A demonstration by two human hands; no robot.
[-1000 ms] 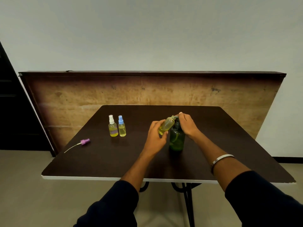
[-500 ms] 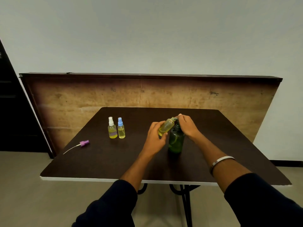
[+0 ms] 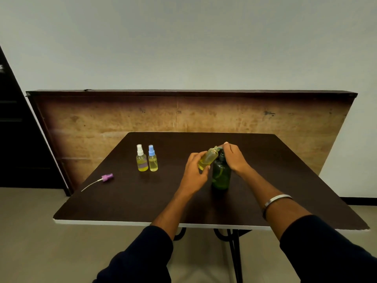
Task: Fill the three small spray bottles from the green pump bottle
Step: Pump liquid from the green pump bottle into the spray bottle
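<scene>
The green pump bottle (image 3: 221, 176) stands upright on the dark table (image 3: 142, 197), right of centre. My right hand (image 3: 234, 158) lies over its pump head, fingers curled on the nozzle. My left hand (image 3: 194, 170) grips an uncapped small bottle (image 3: 208, 158) with yellow liquid, tilted so its mouth meets the nozzle. Two capped small spray bottles stand side by side at the back left: one with a white cap (image 3: 141, 158), one with a blue cap (image 3: 152, 159); both hold yellow liquid. A purple spray cap with its white tube (image 3: 106, 178) lies on the table at the left.
A wooden board (image 3: 102, 123) leans against the wall behind the table. A dark cabinet (image 3: 16, 129) stands at the far left. The table's white front edge (image 3: 122, 222) runs just before my forearms, with black metal legs (image 3: 234, 246) below.
Both hands and the tilted small bottle stay at the pump nozzle. Only the camera view shifted slightly.
</scene>
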